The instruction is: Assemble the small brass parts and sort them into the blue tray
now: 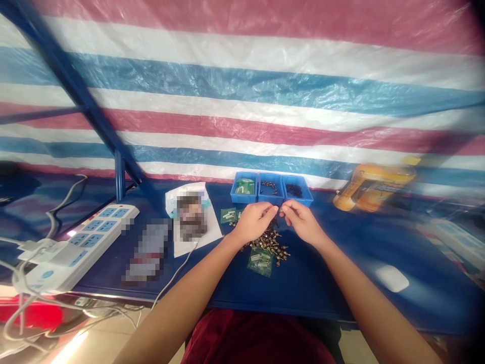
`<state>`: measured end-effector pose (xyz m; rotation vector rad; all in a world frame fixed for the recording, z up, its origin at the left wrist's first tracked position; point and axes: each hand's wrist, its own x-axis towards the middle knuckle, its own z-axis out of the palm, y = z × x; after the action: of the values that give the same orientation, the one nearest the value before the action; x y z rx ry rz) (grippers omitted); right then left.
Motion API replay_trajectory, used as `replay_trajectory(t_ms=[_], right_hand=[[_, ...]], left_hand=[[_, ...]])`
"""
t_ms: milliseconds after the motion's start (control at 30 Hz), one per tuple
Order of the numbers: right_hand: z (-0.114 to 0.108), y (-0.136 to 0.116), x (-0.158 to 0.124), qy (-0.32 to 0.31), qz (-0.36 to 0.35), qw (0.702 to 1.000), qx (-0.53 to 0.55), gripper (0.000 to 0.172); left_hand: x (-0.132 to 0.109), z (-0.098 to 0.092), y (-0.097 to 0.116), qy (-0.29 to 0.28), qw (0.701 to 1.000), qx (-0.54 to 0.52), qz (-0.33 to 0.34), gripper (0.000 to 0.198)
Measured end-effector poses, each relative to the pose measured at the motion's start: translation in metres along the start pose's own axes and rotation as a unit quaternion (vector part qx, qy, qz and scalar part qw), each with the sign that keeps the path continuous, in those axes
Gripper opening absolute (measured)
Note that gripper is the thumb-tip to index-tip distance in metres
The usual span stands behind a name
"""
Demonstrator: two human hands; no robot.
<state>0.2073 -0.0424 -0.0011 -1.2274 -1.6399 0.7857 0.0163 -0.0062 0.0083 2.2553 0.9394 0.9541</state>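
My left hand (pixel 254 222) and my right hand (pixel 300 220) meet fingertip to fingertip in front of the bins. Each one is pinched closed; a tiny shiny piece shows at the right fingertips, too small to name. Beneath and between them lies a loose pile of small brass-coloured and dark screw-like parts (pixel 270 243). A green-tinted clear bag (pixel 260 261) with pale cylindrical pieces rests at the pile's near edge. Another such bag (pixel 228 216) is left of my left hand.
Behind my hands stand a left blue bin (pixel 242 199) with green bags, a middle bin (pixel 268 199) with small metal parts, and a right bin (pixel 308 197) with dark parts. Left are a power strip (pixel 91 242) and white packet (pixel 215 222); right, orange packaging (pixel 382 187) and a white rounded object (pixel 393 278).
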Motion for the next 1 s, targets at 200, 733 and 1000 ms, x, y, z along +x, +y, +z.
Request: replay_trajectory(t_ms=[200,733,1000], right_hand=[[0.0011,0.0069,0.0037,0.024,0.051,0.997,0.06,0.057],[0.0048,0.0051,0.0034,0.043,0.041,0.997,0.055,0.033],[0.0067,0.0019,0.001,0.053,0.024,0.998,0.018,0.033]], left_hand=[[-0.0009,-0.0009,0.0028,0.01,1.0,0.013,0.001,0.041],[-0.0016,-0.0002,-0.0009,-0.003,1.0,0.016,0.012,0.045],[-0.0016,0.0024,-0.0009,0.006,1.0,0.017,0.005,0.034]])
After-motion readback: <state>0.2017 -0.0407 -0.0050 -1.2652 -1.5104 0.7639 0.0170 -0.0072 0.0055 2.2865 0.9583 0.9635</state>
